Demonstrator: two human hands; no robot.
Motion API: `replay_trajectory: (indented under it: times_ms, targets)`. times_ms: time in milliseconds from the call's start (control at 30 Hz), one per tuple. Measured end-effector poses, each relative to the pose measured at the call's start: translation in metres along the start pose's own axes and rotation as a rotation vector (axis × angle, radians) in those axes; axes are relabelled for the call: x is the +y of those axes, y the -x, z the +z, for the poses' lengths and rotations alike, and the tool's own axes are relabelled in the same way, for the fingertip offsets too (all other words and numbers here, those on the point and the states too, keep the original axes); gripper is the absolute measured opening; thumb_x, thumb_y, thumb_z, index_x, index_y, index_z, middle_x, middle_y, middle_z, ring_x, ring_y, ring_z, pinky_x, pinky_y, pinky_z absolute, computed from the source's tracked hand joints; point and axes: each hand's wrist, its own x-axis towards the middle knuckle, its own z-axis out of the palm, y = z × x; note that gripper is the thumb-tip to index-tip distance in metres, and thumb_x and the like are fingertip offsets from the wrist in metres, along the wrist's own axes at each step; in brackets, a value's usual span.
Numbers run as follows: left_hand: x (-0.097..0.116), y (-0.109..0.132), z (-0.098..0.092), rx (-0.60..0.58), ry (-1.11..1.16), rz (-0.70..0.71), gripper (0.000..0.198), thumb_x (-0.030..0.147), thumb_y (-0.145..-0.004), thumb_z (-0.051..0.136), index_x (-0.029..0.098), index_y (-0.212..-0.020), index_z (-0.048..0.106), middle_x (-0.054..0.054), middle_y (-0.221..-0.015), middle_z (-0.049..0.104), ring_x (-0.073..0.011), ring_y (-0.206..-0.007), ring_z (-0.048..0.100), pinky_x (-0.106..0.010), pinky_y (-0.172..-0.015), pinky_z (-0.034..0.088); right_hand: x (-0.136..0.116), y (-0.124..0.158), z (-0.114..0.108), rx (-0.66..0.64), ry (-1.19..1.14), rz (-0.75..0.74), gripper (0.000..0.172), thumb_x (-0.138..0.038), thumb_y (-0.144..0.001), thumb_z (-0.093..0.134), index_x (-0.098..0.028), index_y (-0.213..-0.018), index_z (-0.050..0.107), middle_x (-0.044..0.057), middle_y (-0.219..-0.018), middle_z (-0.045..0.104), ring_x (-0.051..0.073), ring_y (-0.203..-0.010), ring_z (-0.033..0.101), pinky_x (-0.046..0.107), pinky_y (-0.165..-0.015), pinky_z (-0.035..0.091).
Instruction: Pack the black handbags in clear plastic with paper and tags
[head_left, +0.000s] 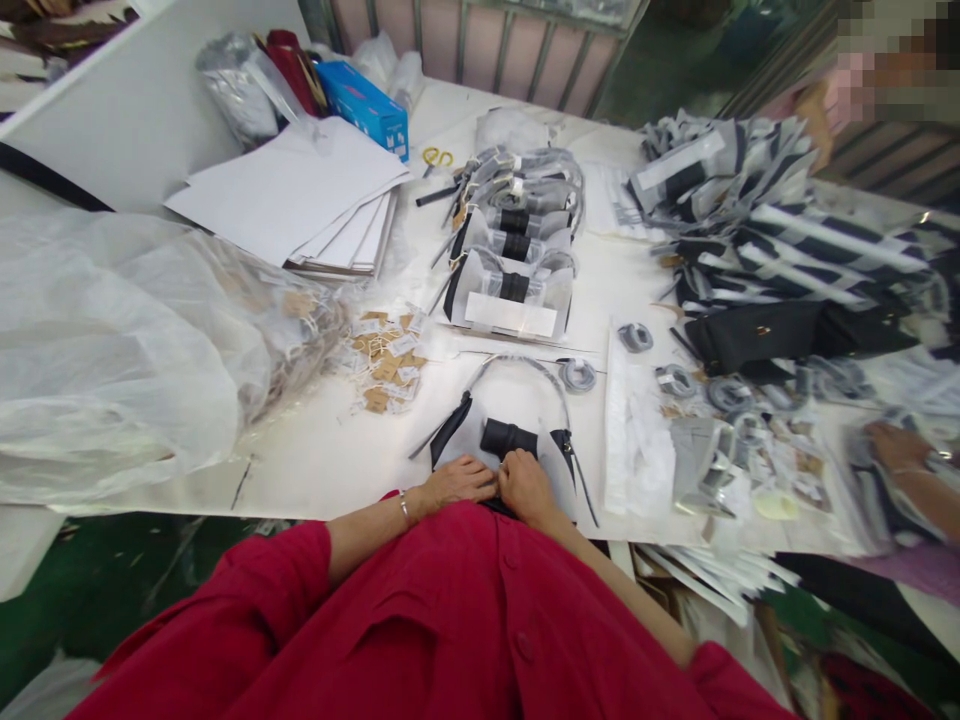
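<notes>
A black handbag (448, 432) with grey wrapping on its sides lies at the table's near edge, right against my body. Its wrapped handle (517, 360) arches away from me, and a black rolled piece (510, 438) sits across its middle. My left hand (463, 480) rests on the bag's near left part, fingers stretched out and lying flat. Beside it, almost touching, my right hand (525, 485) has its fingers curled in on the bag's near edge. What lies under the fingertips is hidden. A coiled, wrapped strap (577, 376) lies just beyond the bag to the right.
Several wrapped bags (514, 270) stand in a row ahead. Tan and white tags (390, 360) are heaped on the left, near a large plastic bag (127, 350). White sheets (292, 190) and a blue box (364, 105) lie behind. Rightward are piled bags (757, 335) and a co-worker's hand (896, 447).
</notes>
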Motion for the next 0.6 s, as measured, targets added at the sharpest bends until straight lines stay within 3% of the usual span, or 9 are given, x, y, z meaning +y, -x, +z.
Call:
replay_trajectory:
  times_ms: [67, 133, 200, 267, 367, 467, 600]
  targets:
    - [0.0, -0.003, -0.005, -0.011, -0.014, -0.009, 0.019, 0.024, -0.098, 0.047, 0.023, -0.114, 0.058, -0.004, -0.094, 0.065, -0.0163, -0.087, 0.057, -0.03, -0.077, 0.041, -0.003, -0.002, -0.009, 0.001, -0.064, 0.075, 0.011, -0.021, -0.09, 0.055, -0.019, -0.08, 0.059, 0.004, -0.081, 0.062, 0.019, -0.081, 0.057, 0.03, -0.071, 0.038]
    - [0.0, -0.005, -0.011, -0.011, -0.029, -0.03, 0.028, 0.023, -0.098, 0.047, 0.024, -0.124, 0.054, -0.006, -0.105, 0.066, -0.0172, -0.095, 0.059, -0.031, -0.085, 0.043, 0.002, -0.004, -0.023, 0.042, -0.087, 0.037, 0.011, -0.028, -0.091, 0.055, -0.02, -0.086, 0.062, 0.005, -0.086, 0.065, 0.019, -0.083, 0.058, 0.03, -0.075, 0.039]
    - [-0.001, -0.006, -0.016, -0.006, -0.051, -0.103, 0.039, 0.025, -0.097, 0.046, 0.027, -0.137, 0.046, -0.008, -0.125, 0.062, -0.0213, -0.114, 0.056, -0.038, -0.1, 0.04, 0.016, -0.003, -0.037, 0.143, -0.04, -0.019, 0.02, -0.036, -0.092, 0.056, -0.02, -0.103, 0.063, 0.008, -0.103, 0.067, 0.023, -0.099, 0.058, 0.035, -0.086, 0.039]
    - [-0.003, -0.005, -0.02, -0.032, -0.079, -0.242, 0.049, 0.025, -0.097, 0.045, 0.028, -0.145, 0.037, -0.011, -0.138, 0.054, -0.0275, -0.13, 0.047, -0.048, -0.108, 0.033, 0.036, 0.001, -0.046, 0.223, 0.045, 0.017, 0.031, -0.041, -0.092, 0.055, -0.02, -0.113, 0.063, 0.012, -0.118, 0.065, 0.029, -0.116, 0.052, 0.043, -0.099, 0.034]
    - [-0.01, -0.004, -0.022, -0.136, -0.064, -0.393, 0.059, 0.021, -0.092, 0.046, 0.023, -0.149, 0.031, -0.014, -0.144, 0.049, -0.0331, -0.137, 0.041, -0.058, -0.111, 0.029, 0.069, 0.009, -0.048, 0.17, 0.084, 0.179, 0.034, -0.041, -0.096, 0.046, -0.022, -0.12, 0.063, 0.011, -0.13, 0.062, 0.03, -0.123, 0.05, 0.049, -0.105, 0.032]
    - [-0.018, -0.011, -0.023, -0.168, -0.017, -0.403, 0.06, 0.016, -0.09, 0.047, 0.024, -0.148, 0.034, -0.014, -0.145, 0.049, -0.0338, -0.139, 0.038, -0.063, -0.111, 0.026, 0.091, 0.009, -0.047, 0.073, 0.068, 0.274, 0.04, -0.041, -0.098, 0.04, -0.023, -0.126, 0.061, 0.011, -0.136, 0.058, 0.029, -0.125, 0.051, 0.048, -0.105, 0.035]
    - [-0.031, -0.033, -0.03, -0.154, -0.055, -0.494, 0.056, 0.009, -0.091, 0.044, 0.024, -0.145, 0.039, -0.017, -0.146, 0.046, -0.0354, -0.139, 0.038, -0.064, -0.106, 0.031, 0.097, -0.009, -0.051, 0.11, 0.117, 0.232, 0.05, -0.046, -0.096, 0.041, -0.023, -0.139, 0.05, 0.012, -0.148, 0.047, 0.034, -0.14, 0.034, 0.055, -0.112, 0.026]
